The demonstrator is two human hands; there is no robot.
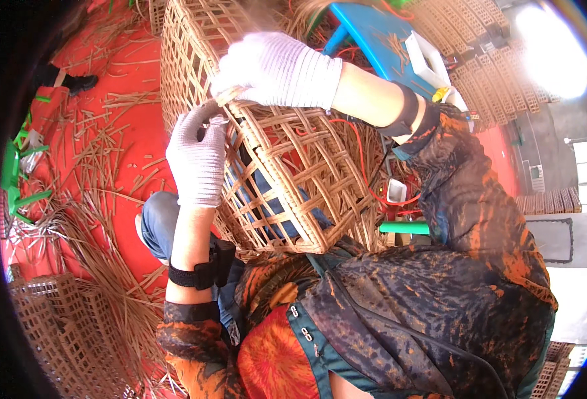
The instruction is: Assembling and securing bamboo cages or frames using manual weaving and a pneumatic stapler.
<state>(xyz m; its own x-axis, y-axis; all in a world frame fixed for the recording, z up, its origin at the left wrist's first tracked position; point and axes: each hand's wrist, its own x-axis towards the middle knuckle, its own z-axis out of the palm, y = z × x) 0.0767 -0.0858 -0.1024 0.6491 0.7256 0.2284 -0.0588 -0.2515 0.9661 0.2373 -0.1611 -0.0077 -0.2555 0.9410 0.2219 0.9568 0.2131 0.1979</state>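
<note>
A large open-weave basket (293,169) of tan cane strips stands tilted in front of me, over my lap. My right hand (277,70), in a white ribbed glove, reaches across its upper side with fingers curled round a short cane strip (232,96) at the edge. My left hand (197,156), gloved with greyish fingertips, pinches at the basket's edge just below that strip. What lies between its fingertips is partly hidden. The two hands nearly touch. Bright glare washes out part of the right hand.
A blue table (373,40) holds a white tray (428,58) and loose strips. Long cane strips (94,239) litter the red floor. Woven panels (67,332) lie at lower left, green stools (15,169) at far left. Another person's shoe (81,82) shows at upper left.
</note>
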